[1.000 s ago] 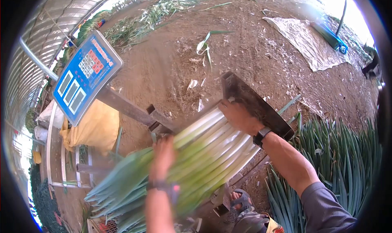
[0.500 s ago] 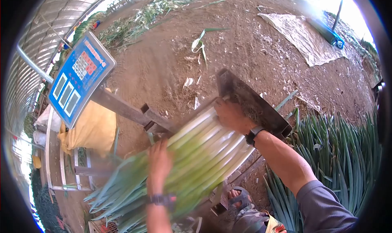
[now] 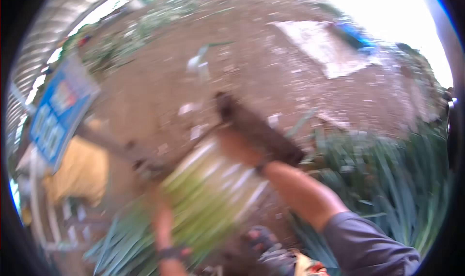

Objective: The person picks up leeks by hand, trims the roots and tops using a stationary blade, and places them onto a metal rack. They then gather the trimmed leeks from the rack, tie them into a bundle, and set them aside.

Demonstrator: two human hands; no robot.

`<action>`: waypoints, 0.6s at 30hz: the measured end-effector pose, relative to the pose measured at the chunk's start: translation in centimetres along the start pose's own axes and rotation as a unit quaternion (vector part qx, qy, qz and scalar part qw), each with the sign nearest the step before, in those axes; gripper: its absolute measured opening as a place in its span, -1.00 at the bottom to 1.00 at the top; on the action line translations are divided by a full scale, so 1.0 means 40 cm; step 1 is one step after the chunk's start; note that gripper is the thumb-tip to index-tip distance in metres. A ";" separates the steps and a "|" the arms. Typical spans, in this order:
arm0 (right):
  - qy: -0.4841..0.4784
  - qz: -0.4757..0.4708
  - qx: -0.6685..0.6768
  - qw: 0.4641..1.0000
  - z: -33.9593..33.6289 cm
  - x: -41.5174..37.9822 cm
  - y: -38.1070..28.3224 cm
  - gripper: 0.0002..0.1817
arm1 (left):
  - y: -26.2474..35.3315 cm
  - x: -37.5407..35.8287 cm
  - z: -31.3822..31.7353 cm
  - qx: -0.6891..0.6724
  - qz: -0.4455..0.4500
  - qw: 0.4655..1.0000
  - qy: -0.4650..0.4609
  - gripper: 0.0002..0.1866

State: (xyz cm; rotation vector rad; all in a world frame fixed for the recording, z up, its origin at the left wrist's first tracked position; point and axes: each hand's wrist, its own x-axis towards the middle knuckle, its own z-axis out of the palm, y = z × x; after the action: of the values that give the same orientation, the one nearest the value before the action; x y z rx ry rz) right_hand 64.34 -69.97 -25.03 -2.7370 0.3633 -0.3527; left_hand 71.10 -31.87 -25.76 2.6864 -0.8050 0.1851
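Observation:
A layer of long green onions (image 3: 203, 184) lies side by side on a frame in front of me, white stems toward the upper right, green leaves fanning out to the lower left. My left hand (image 3: 157, 198) is over the leafy part, its fingers smeared by motion. My right hand (image 3: 237, 143) is at the white ends, beside a dark metal end plate (image 3: 264, 133); its fingers are blurred too. A watch is on each wrist. To the left, a blue scale display (image 3: 60, 111) stands on a metal post joined to the frame.
More green onions (image 3: 378, 179) are heaped on the ground at right. A yellow sack (image 3: 80, 172) sits behind the display, near a pale metal rack (image 3: 43, 208). A whitish sheet (image 3: 324, 48) lies on the soil (image 3: 160, 77), with loose leaves (image 3: 145, 29) strewn farther back.
The view has swung to the right and blurred, so the scale, onions and both hands appear farther left. Both hands remain at about the same places on the onions.

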 end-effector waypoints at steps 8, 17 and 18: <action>0.045 -0.072 -0.183 0.979 -0.114 -0.055 -0.125 -0.70 | 0.100 0.026 -0.115 -0.007 -0.041 0.994 -0.101 -0.39; 0.142 -0.134 0.267 0.944 -0.261 -0.157 -0.257 -0.83 | 0.305 -0.065 -0.421 -0.067 -0.015 0.995 -0.077 -0.44; 0.140 -0.131 0.290 0.938 -0.314 -0.181 -0.292 -0.81 | 0.333 -0.095 -0.476 -0.074 -0.021 0.995 -0.068 -0.46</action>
State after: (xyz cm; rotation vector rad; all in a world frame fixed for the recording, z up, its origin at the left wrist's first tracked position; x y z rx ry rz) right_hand 56.36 -61.24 -10.67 -2.1505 -0.0434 -0.7864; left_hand 60.01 -33.80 -5.09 2.5948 -0.7691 -0.0648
